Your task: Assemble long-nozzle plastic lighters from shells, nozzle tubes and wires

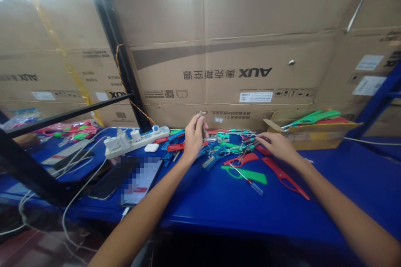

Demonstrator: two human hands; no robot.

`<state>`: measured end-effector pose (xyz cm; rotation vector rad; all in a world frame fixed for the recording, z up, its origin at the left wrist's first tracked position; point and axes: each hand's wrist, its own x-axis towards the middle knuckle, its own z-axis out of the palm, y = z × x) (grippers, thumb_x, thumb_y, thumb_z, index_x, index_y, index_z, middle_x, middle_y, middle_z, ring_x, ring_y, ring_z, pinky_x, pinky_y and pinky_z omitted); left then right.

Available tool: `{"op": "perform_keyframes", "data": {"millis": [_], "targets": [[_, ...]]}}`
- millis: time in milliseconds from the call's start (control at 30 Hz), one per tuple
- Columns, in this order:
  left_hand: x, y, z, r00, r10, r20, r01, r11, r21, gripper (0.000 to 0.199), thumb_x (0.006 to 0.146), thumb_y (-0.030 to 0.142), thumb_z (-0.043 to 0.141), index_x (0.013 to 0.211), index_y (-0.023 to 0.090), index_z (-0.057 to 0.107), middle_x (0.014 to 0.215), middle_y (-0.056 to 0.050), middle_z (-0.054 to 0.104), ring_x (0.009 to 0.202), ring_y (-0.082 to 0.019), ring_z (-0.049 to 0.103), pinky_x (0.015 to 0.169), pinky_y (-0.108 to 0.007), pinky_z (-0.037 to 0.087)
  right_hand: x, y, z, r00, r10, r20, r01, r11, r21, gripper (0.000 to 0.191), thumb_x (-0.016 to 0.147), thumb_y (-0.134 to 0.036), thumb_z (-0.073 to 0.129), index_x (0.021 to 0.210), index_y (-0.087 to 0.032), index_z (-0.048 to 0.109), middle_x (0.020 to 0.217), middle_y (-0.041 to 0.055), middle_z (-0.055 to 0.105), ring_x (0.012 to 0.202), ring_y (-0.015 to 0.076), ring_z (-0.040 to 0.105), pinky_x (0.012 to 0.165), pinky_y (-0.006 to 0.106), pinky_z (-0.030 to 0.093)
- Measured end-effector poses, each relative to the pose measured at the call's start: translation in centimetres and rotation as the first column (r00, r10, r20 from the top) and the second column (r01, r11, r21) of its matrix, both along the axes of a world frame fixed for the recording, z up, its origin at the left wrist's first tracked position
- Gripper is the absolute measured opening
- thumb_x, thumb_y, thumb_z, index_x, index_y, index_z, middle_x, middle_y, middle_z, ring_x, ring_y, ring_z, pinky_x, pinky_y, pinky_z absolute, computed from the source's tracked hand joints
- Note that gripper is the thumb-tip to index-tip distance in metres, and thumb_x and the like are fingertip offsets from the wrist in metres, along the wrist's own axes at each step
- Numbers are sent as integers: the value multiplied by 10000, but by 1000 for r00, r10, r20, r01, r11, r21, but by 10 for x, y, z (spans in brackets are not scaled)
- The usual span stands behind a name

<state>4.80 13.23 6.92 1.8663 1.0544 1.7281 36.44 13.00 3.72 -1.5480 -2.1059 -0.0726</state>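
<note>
From where I stand, a tall brown printed cardboard sheet [225, 8] closes off the back of the blue worktop [219, 202], leaving elbow room towards its front edge, while an open brown cardboard box [300, 139] bounds the rear right. Mid-worktop, towards the back, lies a jumble of red, green and blue plastic gun-shaped shells and wired parts [216, 160]; the left hand [194, 133] is raised over it, fingers curled, the right hand [277, 146] reaches in with bent fingers, and I cannot tell what either grips. Just in front lies a thin screwdriver with a clear blue handle [256, 187], well short of the edge.

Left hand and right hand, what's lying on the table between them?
In the head view, blue, green and red plastic pieces with thin wires lie jumbled between the left hand and right hand.
</note>
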Motion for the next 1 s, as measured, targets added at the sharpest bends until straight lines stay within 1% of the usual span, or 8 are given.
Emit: {"op": "perform_keyframes", "data": {"millis": [133,233,367,467,567,700,833,1000], "targets": [[-3,-3,4,987,77,-143,-80,997,-10,435,1107,402,248,1332,170,539,784,-11,605,558,-111,532,551,-207,433,24,9,-6,994,-98,41,98,995,4,351,945,-431,488,992,-235,776,1019,91,800,938,289,740,749,364,544],[-8,-2,3,924,82,-373,-111,992,-58,337,1084,371,379,1167,183,646,787,-31,662,732,-168,643,688,-237,473,35,13,-12,990,-121,75,124,992,-33,319,922,-428,525,915,-240,783,929,81,806,871,281,753,683,335,534],[-16,2,-6,719,7,-695,-184,966,-181,198,946,355,663,865,180,710,819,-85,724,872,-272,708,789,-313,502,42,17,-18,986,-121,112,130,988,-83,308,899,-444,556,878,-246,791,870,72,806,811,264,759,620,301,515],[-18,6,-14,566,-45,-823,-272,933,-238,180,873,335,759,907,164,717,937,-125,742,979,-316,708,857,-373,523,43,19,-19,986,-113,126,126,987,-104,328,899,-473,554,898,-251,796,885,69,809,824,262,759,623,298,515],[-19,8,-18,459,-97,-883,-321,909,-266,236,951,365,681,1043,148,698,1081,-111,715,1022,-263,689,909,-420,543,43,20,-19,986,-105,130,120,986,-115,338,904,-478,549,909,-248,797,909,71,811,863,266,758,654,305,526],[-21,8,-18,378,-139,-915,-342,898,-278,303,998,379,625,1204,157,640,1209,-93,658,1045,-221,664,916,-435,564,41,18,-17,988,-95,123,110,987,-118,324,898,-469,557,903,-251,796,920,68,812,863,271,760,663,312,534],[-21,8,-17,342,-138,-930,-331,908,-256,320,987,414,634,1156,144,663,1164,-99,688,1054,-237,675,927,-440,550,32,12,-11,993,-55,106,66,993,-101,319,910,-451,545,906,-253,795,939,68,813,875,271,757,685,318,539],[-18,7,-14,339,-152,-928,-238,941,-241,328,947,469,661,1063,168,720,1119,-135,745,1071,-301,700,843,-334,522,4,0,-3,994,76,76,-69,994,-86,348,959,-458,498,972,-250,777,1042,71,800,962,279,741,792,353,548]]}}
